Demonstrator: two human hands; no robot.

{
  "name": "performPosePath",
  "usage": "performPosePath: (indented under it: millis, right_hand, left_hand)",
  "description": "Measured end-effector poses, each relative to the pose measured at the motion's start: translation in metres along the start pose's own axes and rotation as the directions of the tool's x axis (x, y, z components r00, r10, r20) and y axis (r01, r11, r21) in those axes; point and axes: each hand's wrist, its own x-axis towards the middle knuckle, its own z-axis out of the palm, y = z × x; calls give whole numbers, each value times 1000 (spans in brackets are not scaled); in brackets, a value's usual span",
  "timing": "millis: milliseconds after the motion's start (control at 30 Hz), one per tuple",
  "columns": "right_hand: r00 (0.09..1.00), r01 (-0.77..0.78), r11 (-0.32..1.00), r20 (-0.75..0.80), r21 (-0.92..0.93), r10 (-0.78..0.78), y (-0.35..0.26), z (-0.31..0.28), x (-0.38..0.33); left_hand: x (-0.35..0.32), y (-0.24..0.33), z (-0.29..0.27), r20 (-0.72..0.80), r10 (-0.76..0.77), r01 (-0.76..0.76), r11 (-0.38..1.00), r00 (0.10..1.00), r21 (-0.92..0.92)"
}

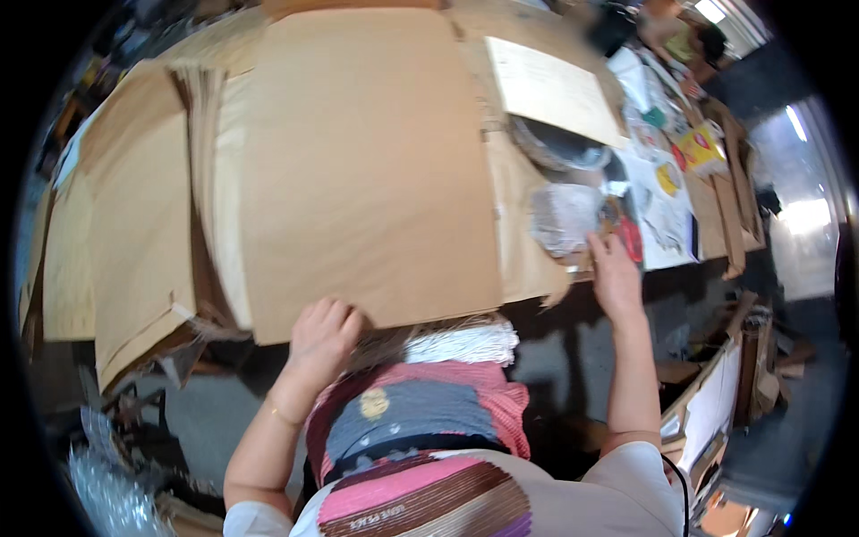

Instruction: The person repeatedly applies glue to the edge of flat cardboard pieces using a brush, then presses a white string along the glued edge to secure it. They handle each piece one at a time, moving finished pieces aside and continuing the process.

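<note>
Brown paper sheet [358, 161]: lay atop the stack on the table [546, 268] | left hand [320, 338]: grip curled on its near edge | right hand [616, 273]: fingers spread, flat by clear plastic packet [564, 215] | step: sheet likely being lifted; calls for steady pull.

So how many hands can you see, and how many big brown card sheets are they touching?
Hands: 2, the left hand and the right hand
Big brown cardboard sheet with the left hand at its near edge: 1
Clear wrapped bundle by the right hand: 1
Total: 4
</note>
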Motion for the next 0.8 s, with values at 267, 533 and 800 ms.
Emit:
performPosePath:
  millis: [267,533,800]
  right_hand:
    - [797,-81,600,-310,796,519,24,-42,66]
    - [789,-226,622,-233,750,568,55,38,171]
    - [759,-236,414,-99,879,644,31,-5,153]
  left_hand:
    - [4,2,-5,-27,-99,97,993,995,-70]
    - [-37,34,17,137,-63,78,991,989,-110]
    - [-105,3,71,304,-286,313,949,909,-45]
